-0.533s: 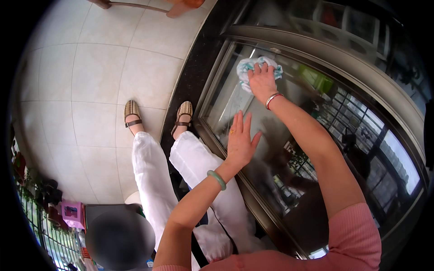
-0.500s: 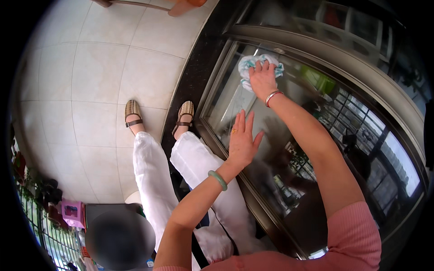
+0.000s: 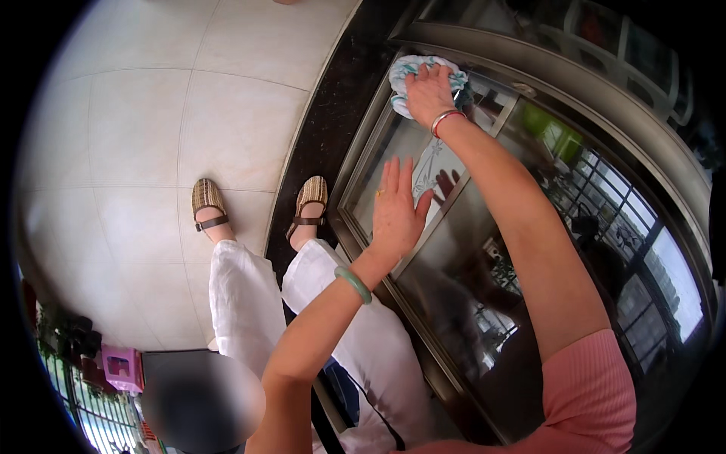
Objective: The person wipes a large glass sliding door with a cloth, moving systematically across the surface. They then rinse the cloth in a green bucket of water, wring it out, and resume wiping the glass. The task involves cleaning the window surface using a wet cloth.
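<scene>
A crumpled white cloth with teal stripes (image 3: 404, 78) lies against the far corner of a glass door pane (image 3: 454, 250), beside its metal frame. My right hand (image 3: 431, 92) presses down on the cloth, fingers curled over it; a silver bangle and a red cord circle that wrist. My left hand (image 3: 399, 216) is held nearer, over the glass, holding nothing. Its fingers are stretched out with the thumb apart, and a green bangle sits on the forearm. Whether the left palm touches the pane cannot be told.
Pale floor tiles (image 3: 136, 136) spread to the left, bordered by a black stone sill (image 3: 318, 121). My feet in woven shoes stand on the tile and the sill. A pink plastic stool (image 3: 121, 368) and plants are at the lower left. Window bars reflect in the glass.
My right hand has slid the cloth up and slightly left, into the pane's corner. My left hand has shifted a little up and left, still spread. The view has moved slightly.
</scene>
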Available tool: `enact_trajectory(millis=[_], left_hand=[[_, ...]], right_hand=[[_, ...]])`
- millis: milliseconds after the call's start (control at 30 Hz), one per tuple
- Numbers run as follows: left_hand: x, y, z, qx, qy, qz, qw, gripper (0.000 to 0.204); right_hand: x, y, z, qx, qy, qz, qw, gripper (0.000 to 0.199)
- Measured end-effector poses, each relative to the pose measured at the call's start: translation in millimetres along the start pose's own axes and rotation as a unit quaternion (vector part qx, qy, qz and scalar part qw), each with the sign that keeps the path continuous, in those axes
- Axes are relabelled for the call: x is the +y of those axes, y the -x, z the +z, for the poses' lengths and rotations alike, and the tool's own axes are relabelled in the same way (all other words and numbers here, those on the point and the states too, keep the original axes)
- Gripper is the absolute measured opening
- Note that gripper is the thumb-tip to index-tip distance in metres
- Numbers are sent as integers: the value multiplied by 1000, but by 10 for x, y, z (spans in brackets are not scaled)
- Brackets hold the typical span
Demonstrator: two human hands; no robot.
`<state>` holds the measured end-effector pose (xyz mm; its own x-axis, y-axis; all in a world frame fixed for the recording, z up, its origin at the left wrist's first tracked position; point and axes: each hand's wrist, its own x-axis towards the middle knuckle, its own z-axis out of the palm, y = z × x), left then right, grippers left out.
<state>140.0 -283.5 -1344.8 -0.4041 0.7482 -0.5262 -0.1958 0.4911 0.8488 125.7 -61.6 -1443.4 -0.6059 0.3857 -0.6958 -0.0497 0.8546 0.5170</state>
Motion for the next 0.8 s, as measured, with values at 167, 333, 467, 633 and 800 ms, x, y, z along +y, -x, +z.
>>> enact_trajectory(millis=[167,333,467,633,800], left_hand=[[-137,-148,-70,-7,15,-7,1000,64],[-454,-30,-28,-7,-8,-23,1000,66],[-435,38,-86,-19,-5,-36,999,66],[-388,62,-158,2,18,-33,999,64],[-310,-145,-94,34,49,-27,998,64]], right_hand=[[-1,-224,18,-58,-115,-7,992,47],[21,-254,61,-36,-156,-43,986,44],[-76,-68,42,-76,-184,-118,973,45],[-278,293,-158,-195,-222,-207,932,42],[99,281,-324,-74,-81,-125,986,44]])
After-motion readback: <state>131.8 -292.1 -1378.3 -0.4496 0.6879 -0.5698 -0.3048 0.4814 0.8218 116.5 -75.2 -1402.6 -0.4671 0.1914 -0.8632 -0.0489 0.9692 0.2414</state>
